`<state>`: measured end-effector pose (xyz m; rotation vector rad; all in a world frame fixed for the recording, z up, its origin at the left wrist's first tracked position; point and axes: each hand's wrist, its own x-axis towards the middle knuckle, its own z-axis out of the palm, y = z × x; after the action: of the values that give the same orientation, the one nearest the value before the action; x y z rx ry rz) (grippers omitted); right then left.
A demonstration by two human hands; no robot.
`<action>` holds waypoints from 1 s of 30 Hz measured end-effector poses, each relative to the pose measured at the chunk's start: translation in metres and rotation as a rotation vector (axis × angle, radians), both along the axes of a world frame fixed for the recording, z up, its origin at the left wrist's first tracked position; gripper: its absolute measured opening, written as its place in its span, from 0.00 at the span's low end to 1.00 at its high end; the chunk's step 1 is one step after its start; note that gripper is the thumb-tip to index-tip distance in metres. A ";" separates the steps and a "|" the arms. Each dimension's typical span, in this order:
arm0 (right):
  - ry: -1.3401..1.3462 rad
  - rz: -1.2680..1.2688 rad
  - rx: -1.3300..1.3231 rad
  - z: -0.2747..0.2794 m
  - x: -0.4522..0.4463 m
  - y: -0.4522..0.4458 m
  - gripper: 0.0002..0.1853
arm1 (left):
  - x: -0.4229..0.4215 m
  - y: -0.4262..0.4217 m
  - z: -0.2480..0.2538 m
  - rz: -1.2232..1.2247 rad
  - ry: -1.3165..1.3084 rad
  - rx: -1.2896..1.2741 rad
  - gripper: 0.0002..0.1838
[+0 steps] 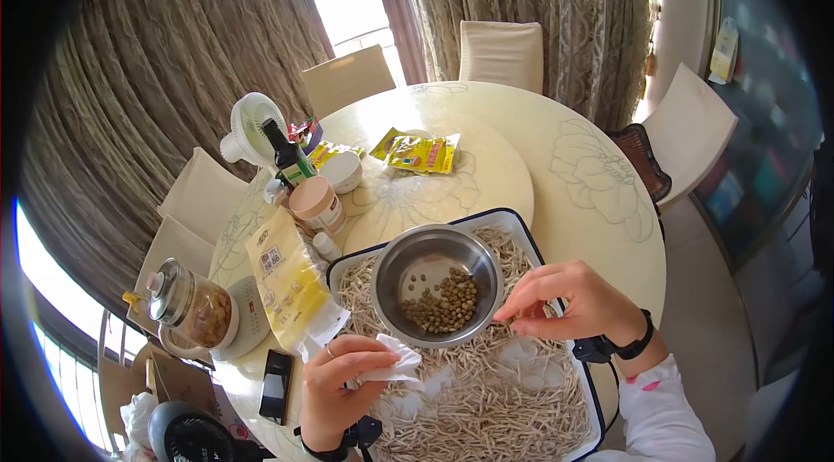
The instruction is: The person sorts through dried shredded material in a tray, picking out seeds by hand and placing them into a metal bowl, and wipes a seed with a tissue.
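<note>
A steel bowl [391, 275] holds many small round brownish-green seeds or pellets [447, 301], gathered toward its lower right. It rests on the pale, thin dried strips [486, 414] spread through a dark-rimmed white tray [599, 414]. My left hand [343, 384], at the tray's left side, is closed on a crumpled white tissue [400, 362]. Just right of the bowl's rim, my right hand [573, 301] has its fingers curled toward the thumb. Whatever may be between those fingertips is too small to name.
Left of the tray lie a yellow-and-white pouch [291, 280] and a phone [276, 386]. A glass kettle [195, 310] stands on its base. Jars [317, 203], a dark bottle [287, 154], a fan [256, 128] and yellow packets [417, 152] stand or lie farther back on the round table [599, 184].
</note>
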<state>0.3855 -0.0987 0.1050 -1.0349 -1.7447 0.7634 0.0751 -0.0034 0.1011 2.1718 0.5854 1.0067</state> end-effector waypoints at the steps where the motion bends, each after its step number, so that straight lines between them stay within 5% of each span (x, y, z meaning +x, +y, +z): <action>1: 0.016 -0.011 -0.033 0.001 -0.002 -0.002 0.09 | 0.000 0.001 -0.002 -0.027 -0.005 0.023 0.17; 20: -0.042 0.164 -0.003 -0.023 -0.046 -0.013 0.11 | 0.026 -0.027 -0.018 -0.371 0.031 0.272 0.29; 30: -0.048 0.157 -0.057 -0.019 -0.047 -0.015 0.09 | 0.033 -0.029 -0.024 -0.333 -0.049 0.471 0.19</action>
<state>0.3381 -0.1134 0.0862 -0.9687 -1.8714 0.8975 0.1084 -0.0323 0.0766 2.5276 -0.0539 1.0843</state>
